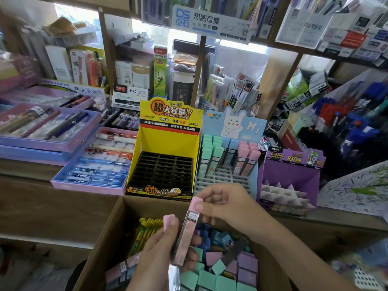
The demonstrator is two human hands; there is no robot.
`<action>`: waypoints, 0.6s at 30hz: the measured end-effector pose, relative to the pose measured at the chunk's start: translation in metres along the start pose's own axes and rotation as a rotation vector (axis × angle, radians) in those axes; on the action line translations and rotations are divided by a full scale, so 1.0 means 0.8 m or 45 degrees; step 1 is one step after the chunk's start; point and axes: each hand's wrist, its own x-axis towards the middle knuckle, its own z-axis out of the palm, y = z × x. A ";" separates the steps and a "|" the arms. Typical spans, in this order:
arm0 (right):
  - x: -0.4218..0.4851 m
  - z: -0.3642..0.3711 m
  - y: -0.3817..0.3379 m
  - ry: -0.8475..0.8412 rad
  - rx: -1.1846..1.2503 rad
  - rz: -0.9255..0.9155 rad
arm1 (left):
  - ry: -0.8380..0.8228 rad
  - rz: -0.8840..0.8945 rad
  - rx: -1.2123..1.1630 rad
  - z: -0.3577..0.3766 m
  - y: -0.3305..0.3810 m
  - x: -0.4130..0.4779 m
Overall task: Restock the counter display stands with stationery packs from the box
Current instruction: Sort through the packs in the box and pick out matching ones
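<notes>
Over box (pixel 109 223) far edge: right hand (pixel 226 206) pinches slim pink pack (pixel 186 229) by cap; left hand (pixel 163 250) grips second pack (pixel 169 221). Likely light, rigid, slick; hold mid-body.

One wide-angle view, worn on the head, looks forward and down from close above an open brown cardboard box (pixel 109 234). It faces a yellow cardboard display stand (pixel 168 141) on a wooden counter (pixel 25 166).
</notes>
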 end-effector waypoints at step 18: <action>0.008 -0.150 -0.034 0.710 -0.682 -0.364 | 0.051 -0.088 -0.194 -0.003 0.004 0.013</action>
